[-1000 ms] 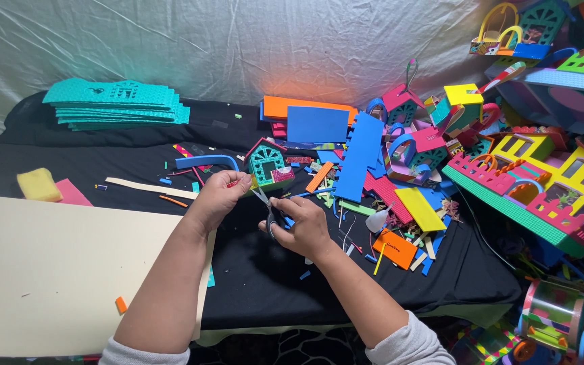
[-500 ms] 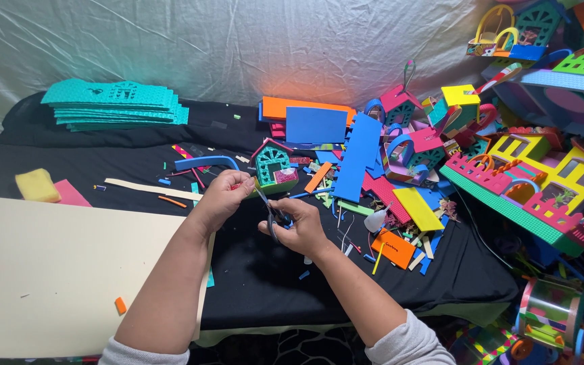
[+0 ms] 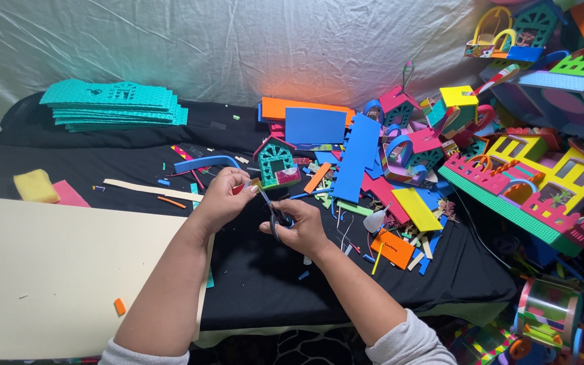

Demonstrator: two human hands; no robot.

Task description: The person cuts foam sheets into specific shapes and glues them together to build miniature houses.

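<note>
Left hand: my left hand (image 3: 223, 196) was closed in a pinch on a small foam scrap (image 3: 250, 185), red and pale as far as I could tell, held above the black-covered desk (image 3: 251, 284).
Right hand: my right hand (image 3: 297, 230) gripped a pair of scissors (image 3: 273, 209), fingers through the handles, the blades angled up to meet the scrap.
Scrap's place: near the middle of the desk, just in front of a little teal foam house (image 3: 275, 162).
Left edge: a big cream foam sheet (image 3: 55, 270) lay there, with a yellow sponge (image 3: 35, 185) beyond it.
Far left corner: a stack of teal foam sheets (image 3: 113, 105) sat there.
Middle back: a blue foam panel (image 3: 315, 125) rested on an orange one.
Right edge: finished foam houses (image 3: 528, 176) and loose offcuts were crowded together.
</note>
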